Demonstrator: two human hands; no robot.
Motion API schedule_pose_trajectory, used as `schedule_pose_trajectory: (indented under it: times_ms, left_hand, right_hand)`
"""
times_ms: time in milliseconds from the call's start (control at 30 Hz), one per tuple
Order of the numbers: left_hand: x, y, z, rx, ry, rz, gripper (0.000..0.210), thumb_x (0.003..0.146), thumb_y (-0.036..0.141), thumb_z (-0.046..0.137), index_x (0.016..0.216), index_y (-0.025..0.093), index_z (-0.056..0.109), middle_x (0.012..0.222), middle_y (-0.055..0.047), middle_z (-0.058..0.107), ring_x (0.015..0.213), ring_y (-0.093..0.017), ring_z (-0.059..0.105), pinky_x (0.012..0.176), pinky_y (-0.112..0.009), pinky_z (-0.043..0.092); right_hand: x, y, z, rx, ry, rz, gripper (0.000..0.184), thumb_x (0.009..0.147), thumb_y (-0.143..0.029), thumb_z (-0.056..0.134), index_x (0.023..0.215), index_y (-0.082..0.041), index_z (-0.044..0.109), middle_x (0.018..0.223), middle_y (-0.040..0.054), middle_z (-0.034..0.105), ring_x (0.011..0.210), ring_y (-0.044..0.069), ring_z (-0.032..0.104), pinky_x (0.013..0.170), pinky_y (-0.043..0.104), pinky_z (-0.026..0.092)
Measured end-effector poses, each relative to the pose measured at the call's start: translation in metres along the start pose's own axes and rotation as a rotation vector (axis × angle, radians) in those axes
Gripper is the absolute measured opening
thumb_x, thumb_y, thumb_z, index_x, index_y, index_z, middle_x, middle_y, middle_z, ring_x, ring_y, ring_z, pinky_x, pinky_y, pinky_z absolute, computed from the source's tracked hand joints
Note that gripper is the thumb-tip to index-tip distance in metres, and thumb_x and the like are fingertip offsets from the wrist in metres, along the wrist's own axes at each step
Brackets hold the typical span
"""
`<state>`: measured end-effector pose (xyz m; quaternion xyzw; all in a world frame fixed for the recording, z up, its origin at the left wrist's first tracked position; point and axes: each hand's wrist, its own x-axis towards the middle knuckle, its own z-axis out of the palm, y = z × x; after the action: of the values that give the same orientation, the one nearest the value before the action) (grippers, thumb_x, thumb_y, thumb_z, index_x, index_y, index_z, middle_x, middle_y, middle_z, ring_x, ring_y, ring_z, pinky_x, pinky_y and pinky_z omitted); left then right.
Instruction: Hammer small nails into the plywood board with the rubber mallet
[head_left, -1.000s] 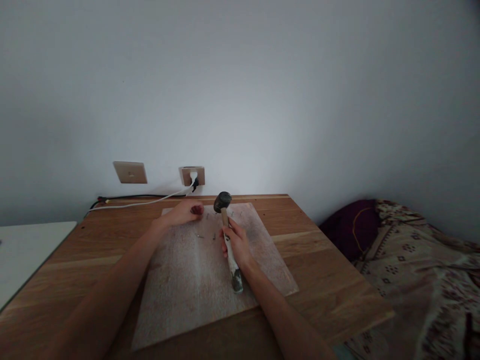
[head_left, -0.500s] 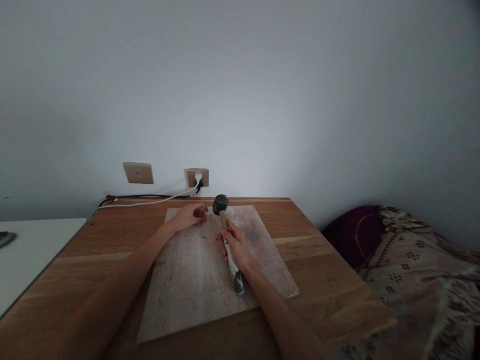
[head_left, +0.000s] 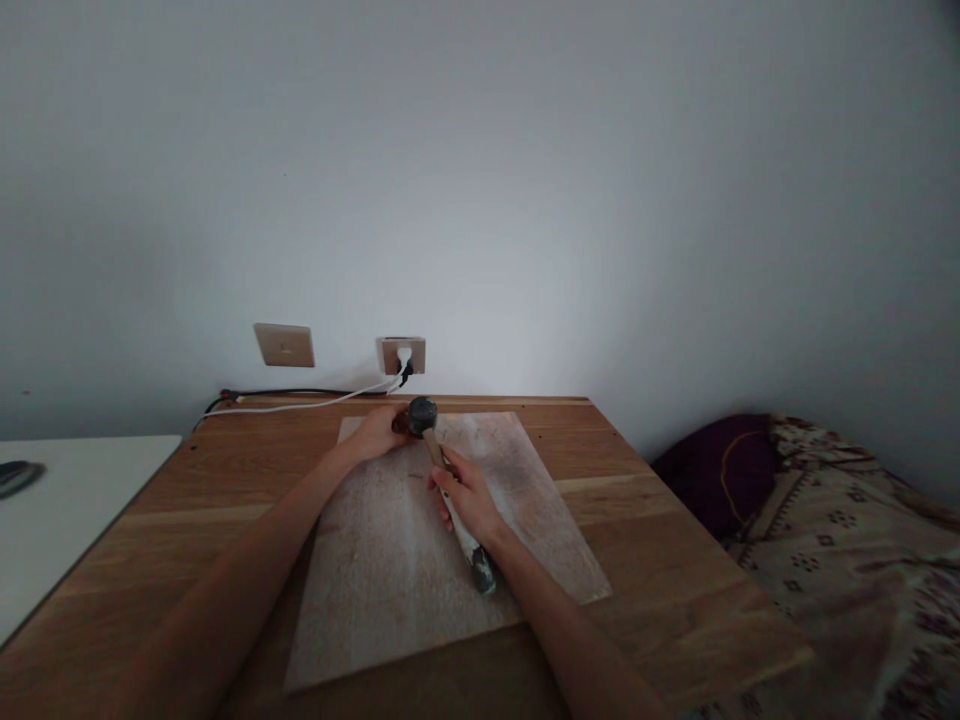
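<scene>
My right hand point(head_left: 472, 502) is wrapped round the middle of a mallet's point(head_left: 422, 415) pale, paint-worn handle. The dark, rounded head points away from me, right beside the fingers of my left hand point(head_left: 380, 432); whether they touch I cannot tell. My left fingers are curled together over the far left part of a thin, worn board point(head_left: 375, 590), and the mallet head partly hides them. Anything pinched there is too small to make out. A small thin piece like a nail point(head_left: 415, 476) lies on the board between my hands.
The board rests on a wooden table point(head_left: 660, 540) against a white wall. A socket point(head_left: 403, 356) with plugs and a white cable point(head_left: 300, 407) is behind my left hand. A white surface point(head_left: 82, 520) stands at left, patterned cloth point(head_left: 840, 540) at right.
The mallet head has swung left and slightly down, up to my left fingers. My left hand has stayed near the same spot on the board. The whole view has shifted slightly.
</scene>
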<state>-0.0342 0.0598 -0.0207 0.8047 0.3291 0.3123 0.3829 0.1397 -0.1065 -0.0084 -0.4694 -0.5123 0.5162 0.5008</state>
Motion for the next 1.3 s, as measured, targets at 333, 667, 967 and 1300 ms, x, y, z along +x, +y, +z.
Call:
schedule_pose_trajectory:
  times_ms: [333,667,967,1300]
  left_hand:
    - [0.0006,-0.0046,-0.0007,-0.029,-0.005,0.005,0.050,0.068,0.032,0.077,0.113,0.014,0.070,0.094,-0.008,0.079,0.087,-0.028,0.073,0.086,-0.043,0.057]
    - [0.0015,-0.0070,-0.0005,-0.051,-0.018,0.012,0.046,0.067,0.030,0.076,0.111,0.015,0.069,0.097,-0.008,0.079,0.091,-0.028,0.073,0.090,-0.043,0.057]
    - [0.0011,-0.0072,-0.0012,-0.058,-0.039,0.004,0.046,0.068,0.031,0.075,0.111,0.016,0.070,0.097,-0.008,0.079,0.089,-0.027,0.074,0.089,-0.043,0.057]
    - [0.0008,-0.0065,-0.0001,-0.025,-0.022,0.014,0.046,0.069,0.030,0.075,0.112,0.016,0.070,0.095,-0.006,0.078,0.088,-0.027,0.073,0.084,-0.040,0.057]
  right_hand:
    - [-0.0025,-0.0019,-0.0007,-0.020,0.016,-0.014,0.042,0.087,-0.042,0.062,0.123,-0.020,0.062,0.079,-0.0043,0.062,0.036,0.006,0.047,0.029,0.020,0.040]
    - [-0.0028,-0.0040,-0.0015,-0.022,0.003,-0.023,0.037,0.087,-0.039,0.059,0.119,-0.020,0.063,0.077,-0.0044,0.062,0.036,0.007,0.046,0.028,0.020,0.039]
    - [-0.0023,-0.0014,-0.0016,0.005,0.023,-0.003,0.046,0.085,-0.043,0.063,0.125,-0.020,0.064,0.076,-0.0038,0.063,0.036,0.008,0.046,0.028,0.020,0.038]
    - [-0.0032,-0.0038,-0.0005,0.016,0.018,-0.004,0.042,0.085,-0.044,0.064,0.120,-0.021,0.065,0.076,-0.0040,0.062,0.036,0.007,0.046,0.028,0.020,0.038]
